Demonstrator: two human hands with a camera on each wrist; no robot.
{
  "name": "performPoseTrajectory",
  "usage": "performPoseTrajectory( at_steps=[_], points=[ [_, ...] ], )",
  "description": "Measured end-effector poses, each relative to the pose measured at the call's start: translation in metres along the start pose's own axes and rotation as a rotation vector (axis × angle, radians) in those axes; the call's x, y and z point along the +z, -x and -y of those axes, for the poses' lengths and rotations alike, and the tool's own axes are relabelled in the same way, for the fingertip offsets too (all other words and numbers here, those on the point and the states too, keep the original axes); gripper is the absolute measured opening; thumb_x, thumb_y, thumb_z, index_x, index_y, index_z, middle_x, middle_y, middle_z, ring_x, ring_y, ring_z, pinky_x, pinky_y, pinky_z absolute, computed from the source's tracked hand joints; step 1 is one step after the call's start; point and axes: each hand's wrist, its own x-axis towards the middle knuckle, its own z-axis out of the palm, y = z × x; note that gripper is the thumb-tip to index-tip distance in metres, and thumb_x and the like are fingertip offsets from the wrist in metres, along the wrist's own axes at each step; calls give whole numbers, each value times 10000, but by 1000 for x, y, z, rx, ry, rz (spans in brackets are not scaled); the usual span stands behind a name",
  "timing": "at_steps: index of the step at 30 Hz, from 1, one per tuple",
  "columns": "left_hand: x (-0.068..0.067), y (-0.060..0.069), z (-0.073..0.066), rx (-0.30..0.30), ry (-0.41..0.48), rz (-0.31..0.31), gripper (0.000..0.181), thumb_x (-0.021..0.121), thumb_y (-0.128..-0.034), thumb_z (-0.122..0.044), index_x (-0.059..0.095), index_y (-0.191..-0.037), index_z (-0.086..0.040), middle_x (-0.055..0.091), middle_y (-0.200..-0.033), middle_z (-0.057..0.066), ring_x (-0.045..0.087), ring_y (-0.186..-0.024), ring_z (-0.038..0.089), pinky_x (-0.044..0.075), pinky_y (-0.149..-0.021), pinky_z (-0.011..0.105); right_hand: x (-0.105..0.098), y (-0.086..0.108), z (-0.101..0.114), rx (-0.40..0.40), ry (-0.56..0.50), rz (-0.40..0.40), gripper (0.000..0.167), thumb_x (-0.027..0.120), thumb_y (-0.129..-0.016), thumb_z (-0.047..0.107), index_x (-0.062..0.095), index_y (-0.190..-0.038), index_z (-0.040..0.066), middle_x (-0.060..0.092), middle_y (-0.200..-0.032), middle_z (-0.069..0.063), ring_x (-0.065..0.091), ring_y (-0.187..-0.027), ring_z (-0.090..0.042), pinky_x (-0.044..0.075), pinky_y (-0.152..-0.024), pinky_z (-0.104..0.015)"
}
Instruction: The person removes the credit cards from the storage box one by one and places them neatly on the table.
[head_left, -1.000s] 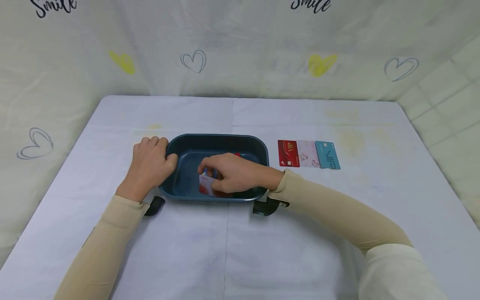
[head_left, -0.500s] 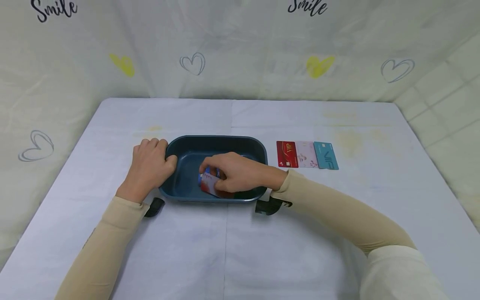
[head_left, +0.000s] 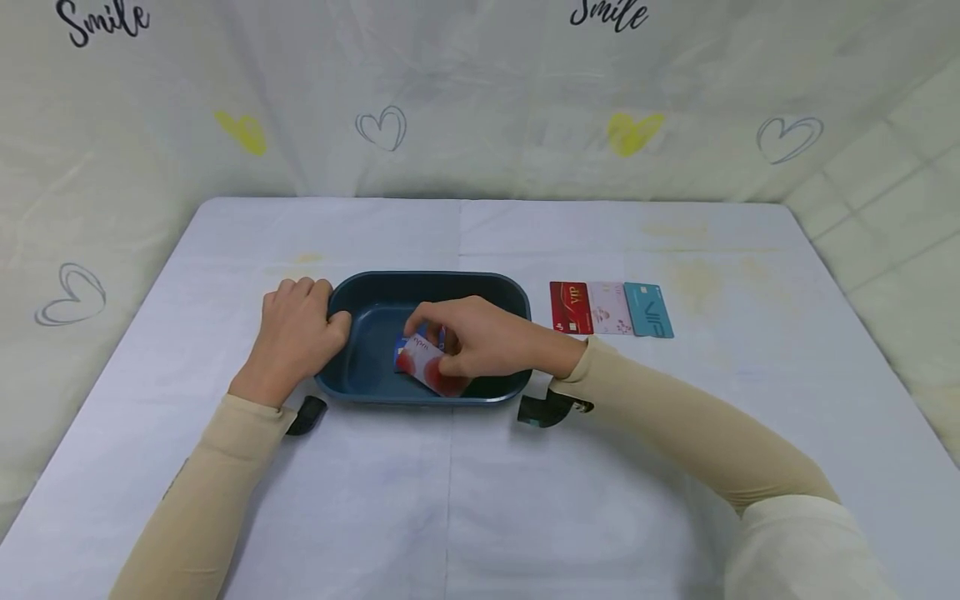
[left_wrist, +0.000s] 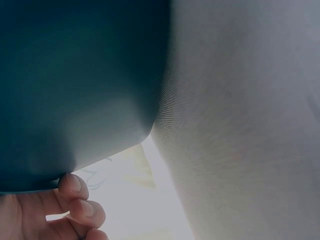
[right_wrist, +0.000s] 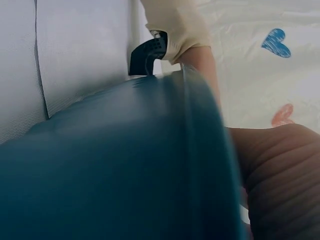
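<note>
A dark blue rectangular tub (head_left: 431, 275) with rounded corners stands on the table. My left hand (head_left: 300, 337) grips its left rim, with the thumb over the inside; in the left wrist view, curled fingertips (left_wrist: 75, 185) lie at the edge. Inside the tub, my right hand (head_left: 487, 333) pinches a white-and-red card (head_left: 431, 367) between thumb and fingers, tilted. Behind it a blue card (head_left: 399, 354) shows partly; whether it is held too I cannot tell. In the right wrist view, the tub wall hides the fingertips.
Right of the tub, a red VIP card (head_left: 572, 307), a pale pink floral card (head_left: 611, 308) and a teal VIP card (head_left: 649, 310) lie side by side. A white cloth (head_left: 375, 500) covers the table. A curtain with printed hearts (head_left: 633, 133) hangs behind.
My right hand has shifted slightly right and up, and the white-and-red card has tilted with it, showing more of the blue card. The left hand keeps its grip on the rim.
</note>
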Motion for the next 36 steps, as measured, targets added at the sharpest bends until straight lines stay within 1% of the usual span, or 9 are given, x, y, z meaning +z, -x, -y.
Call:
performPoseTrajectory(
  at_steps=[10, 19, 27, 36],
  points=[
    [-1, 0, 2, -6, 1, 5, 185, 405, -864, -170, 481, -751, -45, 461, -752, 129, 422, -790, 341, 293, -745, 444, -3, 4, -2, 3, -24, -69, 482, 733, -876, 106, 581, -1332, 141, 689, -1070, -41, 668, -850, -117, 590, -726, -223],
    [-1, -1, 2, -4, 9, 4, 183, 404, -860, -165, 488, -758, -39, 464, -747, 131, 426, -789, 343, 289, -743, 441, -6, 10, -4, 1, -49, -118, 466, 715, -889, 99, 575, -1332, 140, 710, -1102, -44, 701, -874, -112, 600, -775, -240],
    [1, 0, 2, -7, 13, 13, 185, 406, -863, -166, 489, -759, -38, 470, -752, 135, 431, -788, 347, 299, -743, 444, -8, 14, -7, -13, -101, -165, 447, 706, -875, 89, 589, -1304, 133, 702, -1062, -32, 701, -845, -98, 600, -804, -251],
    [1, -1, 3, -3, 21, 14, 182, 405, -861, -167, 488, -761, -40, 470, -756, 134, 433, -797, 349, 303, -745, 450, -9, 18, -6, -27, -173, -229, 444, 730, -883, 88, 581, -1301, 117, 677, -1095, -65, 717, -830, -91, 609, -826, -275]
  ],
)
